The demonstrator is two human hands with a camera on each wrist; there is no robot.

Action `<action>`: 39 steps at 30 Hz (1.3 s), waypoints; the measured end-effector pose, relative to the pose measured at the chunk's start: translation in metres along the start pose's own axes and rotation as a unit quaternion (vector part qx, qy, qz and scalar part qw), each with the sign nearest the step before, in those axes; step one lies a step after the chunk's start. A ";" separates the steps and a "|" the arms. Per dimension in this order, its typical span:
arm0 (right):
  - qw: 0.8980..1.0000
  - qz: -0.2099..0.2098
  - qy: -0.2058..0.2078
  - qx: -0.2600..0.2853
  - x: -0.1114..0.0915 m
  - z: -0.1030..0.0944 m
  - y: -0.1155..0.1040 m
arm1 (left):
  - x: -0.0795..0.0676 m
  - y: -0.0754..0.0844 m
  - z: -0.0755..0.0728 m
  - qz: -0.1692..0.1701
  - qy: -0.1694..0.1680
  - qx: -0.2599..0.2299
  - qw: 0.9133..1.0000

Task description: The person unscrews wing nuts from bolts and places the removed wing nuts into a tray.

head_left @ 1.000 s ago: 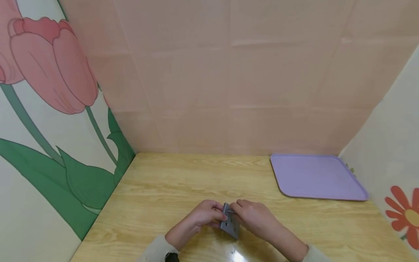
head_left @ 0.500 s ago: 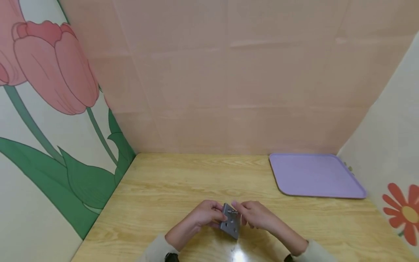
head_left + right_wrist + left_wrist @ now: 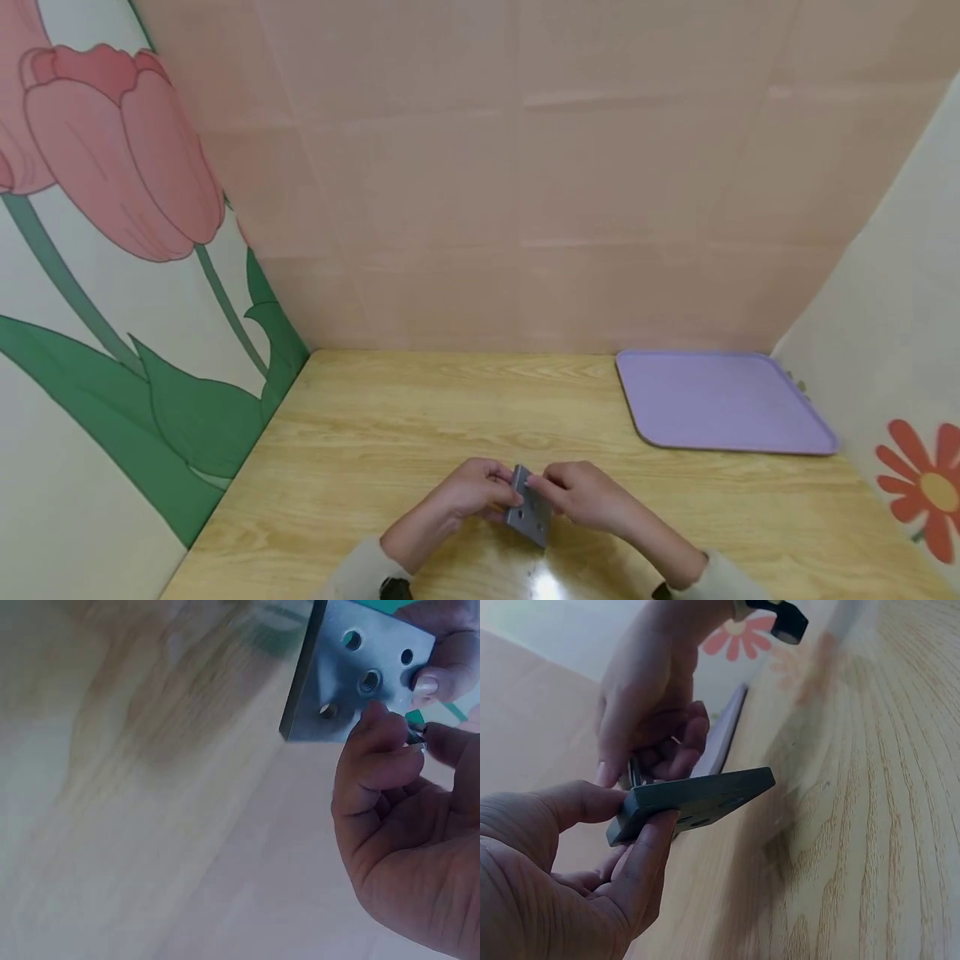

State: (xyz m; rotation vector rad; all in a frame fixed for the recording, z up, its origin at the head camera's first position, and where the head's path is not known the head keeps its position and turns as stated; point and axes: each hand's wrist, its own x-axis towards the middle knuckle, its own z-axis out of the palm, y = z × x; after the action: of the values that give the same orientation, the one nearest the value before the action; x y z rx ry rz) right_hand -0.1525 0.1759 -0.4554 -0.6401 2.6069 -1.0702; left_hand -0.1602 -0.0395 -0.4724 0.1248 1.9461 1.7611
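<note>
My left hand (image 3: 474, 488) grips one edge of a grey metal plate (image 3: 531, 518), thumb on one face and fingers on the other. The plate is tilted above the table. In the right wrist view its face shows several round holes, the middle one ringed. My right hand (image 3: 592, 497) pinches a small metal screw (image 3: 416, 735) between thumb and curled fingers at a corner of the plate. The left wrist view shows the screw's shank standing against the plate's face. Fingers cover most of the screw, and how deep it sits cannot be seen.
A purple tray (image 3: 727, 402) lies at the back right of the wood-grain table (image 3: 420, 400). A pink-beige covering (image 3: 525, 183) rises behind the table. Side panels with painted flowers stand at left and right.
My right hand drew back from the plate, baring the screw in it, then came back and took hold of the screw again. My left hand and the plate stay nearly still.
</note>
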 end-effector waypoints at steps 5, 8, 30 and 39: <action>0.984 -0.085 0.049 -0.147 -0.001 0.000 -0.003 | -0.001 0.001 -0.001 0.004 -0.001 -0.005 1.000; 0.962 -0.137 0.077 -0.222 -0.002 0.001 -0.004 | -0.002 0.001 -0.001 0.008 -0.002 -0.009 1.000; 0.990 -0.028 0.094 -0.106 0.004 0.004 -0.006 | -0.001 0.000 -0.004 0.000 0.000 -0.006 1.000; 0.996 0.066 0.020 0.056 0.006 0.007 -0.001 | -0.001 0.001 -0.005 -0.001 -0.003 -0.006 1.000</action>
State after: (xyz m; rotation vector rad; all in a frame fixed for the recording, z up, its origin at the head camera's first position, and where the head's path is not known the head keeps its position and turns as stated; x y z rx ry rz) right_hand -0.1548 0.1686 -0.4600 -0.4188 2.5598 -1.1885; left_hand -0.1614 -0.0443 -0.4708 0.1242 1.9308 1.7697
